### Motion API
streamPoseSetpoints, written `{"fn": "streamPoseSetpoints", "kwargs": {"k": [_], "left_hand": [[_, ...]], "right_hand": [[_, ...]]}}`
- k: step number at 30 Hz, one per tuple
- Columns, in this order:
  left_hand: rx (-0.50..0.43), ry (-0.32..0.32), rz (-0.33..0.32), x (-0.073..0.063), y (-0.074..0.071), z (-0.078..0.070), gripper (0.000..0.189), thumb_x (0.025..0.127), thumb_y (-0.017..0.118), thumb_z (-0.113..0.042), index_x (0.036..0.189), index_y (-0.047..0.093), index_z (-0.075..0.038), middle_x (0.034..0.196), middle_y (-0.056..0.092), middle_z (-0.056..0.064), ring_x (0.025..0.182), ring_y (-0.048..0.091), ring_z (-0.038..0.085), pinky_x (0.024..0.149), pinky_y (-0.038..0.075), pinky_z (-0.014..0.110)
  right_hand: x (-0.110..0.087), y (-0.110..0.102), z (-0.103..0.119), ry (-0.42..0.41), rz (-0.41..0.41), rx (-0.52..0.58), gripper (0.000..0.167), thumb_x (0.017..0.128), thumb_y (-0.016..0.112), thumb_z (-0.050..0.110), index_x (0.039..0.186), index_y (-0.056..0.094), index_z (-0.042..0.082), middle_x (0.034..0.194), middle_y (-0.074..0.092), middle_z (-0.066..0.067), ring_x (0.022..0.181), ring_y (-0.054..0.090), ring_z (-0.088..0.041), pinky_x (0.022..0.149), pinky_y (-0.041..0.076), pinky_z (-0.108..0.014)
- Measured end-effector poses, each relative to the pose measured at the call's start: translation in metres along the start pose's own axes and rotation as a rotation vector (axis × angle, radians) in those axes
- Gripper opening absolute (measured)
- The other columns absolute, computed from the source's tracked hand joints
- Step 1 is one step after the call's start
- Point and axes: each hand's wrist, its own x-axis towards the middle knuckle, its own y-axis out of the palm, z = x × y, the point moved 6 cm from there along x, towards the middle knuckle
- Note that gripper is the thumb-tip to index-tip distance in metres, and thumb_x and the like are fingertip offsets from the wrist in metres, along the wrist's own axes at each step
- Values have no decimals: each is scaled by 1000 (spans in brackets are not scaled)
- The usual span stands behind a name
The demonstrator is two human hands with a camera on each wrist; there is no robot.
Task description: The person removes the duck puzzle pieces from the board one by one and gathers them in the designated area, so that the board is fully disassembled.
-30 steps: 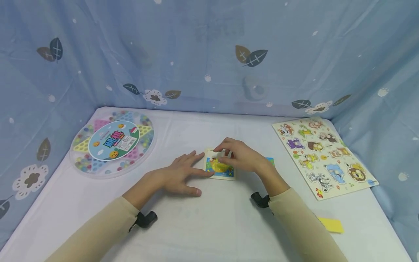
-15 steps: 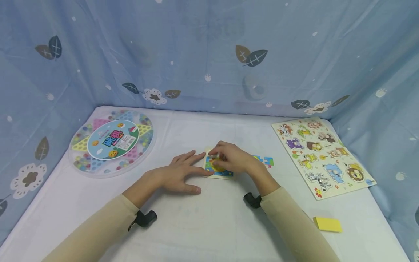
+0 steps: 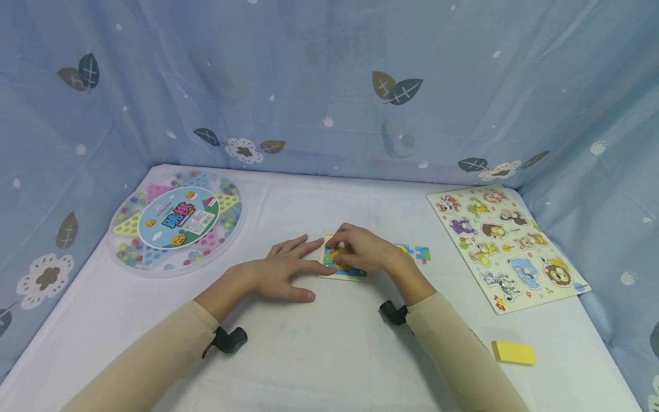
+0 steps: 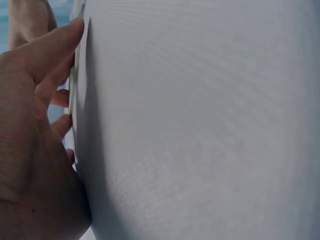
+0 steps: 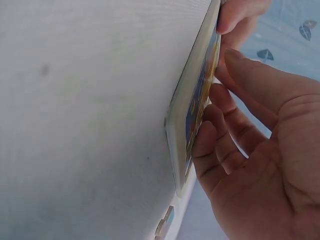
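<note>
A small jigsaw board (image 3: 351,274) with a pale frame and a bright blue, green and yellow picture lies on the white table. My left hand (image 3: 280,277) is spread palm down, its index and middle fingertips at the board's left edge. Over the board, my right hand (image 3: 362,249) has bent fingers and thumb on a puzzle piece, mostly covered by the hand. In the right wrist view, the right hand (image 5: 255,145) touches the picture side of the board (image 5: 175,135). Two loose puzzle pieces (image 3: 423,254) lie right of the right wrist.
A round clear game box (image 3: 177,223) with coloured marbles stands at the back left. An animal peg board (image 3: 507,246) lies on the right. Nearer, beside the right sleeve, is a yellow block (image 3: 514,352). Blue patterned curtain (image 3: 324,86) encloses the table's back and sides.
My right hand has moved slightly left and down onto the board, where the upper, formerly pale area now shows colour. Loose pieces and the yellow block are more uncovered. The left hand stays put.
</note>
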Motion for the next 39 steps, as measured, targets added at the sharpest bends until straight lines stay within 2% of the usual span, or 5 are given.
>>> {"fn": "streamPoseSetpoints", "kwargs": {"k": [10,16,27,39], "left_hand": [[12,1,17,-1,0,-1,62,95,60,-65,152,39,-56,174,-4,-5,158,-10,35,119,7,68],[16,2,11,0,1,0,62,95,60,-66,152,40,-56,174,-4,-5,158,-10,35,119,7,68],[16,-10,7,0,1,1,62,94,60,-68,151,39,-58,174,-6,-8,158,-10,35,119,8,67],[7,-25,22,1,1,0,61,94,61,-66,151,39,-59,172,-9,-12,158,-10,35,119,8,66]], "right_hand": [[0,0,1,-9,1,32,29,100,65,14,128,66,6,124,62,-6,96,58,-16,91,51,-36],[1,-1,-1,5,-21,47,25,100,65,11,125,64,8,118,65,-1,100,60,-18,91,52,-37],[5,0,-1,0,-45,66,21,100,64,7,121,64,10,108,68,0,91,63,-15,84,54,-33],[4,-2,0,-6,-47,87,22,102,63,7,123,64,12,105,67,1,92,64,-17,83,54,-34]]}}
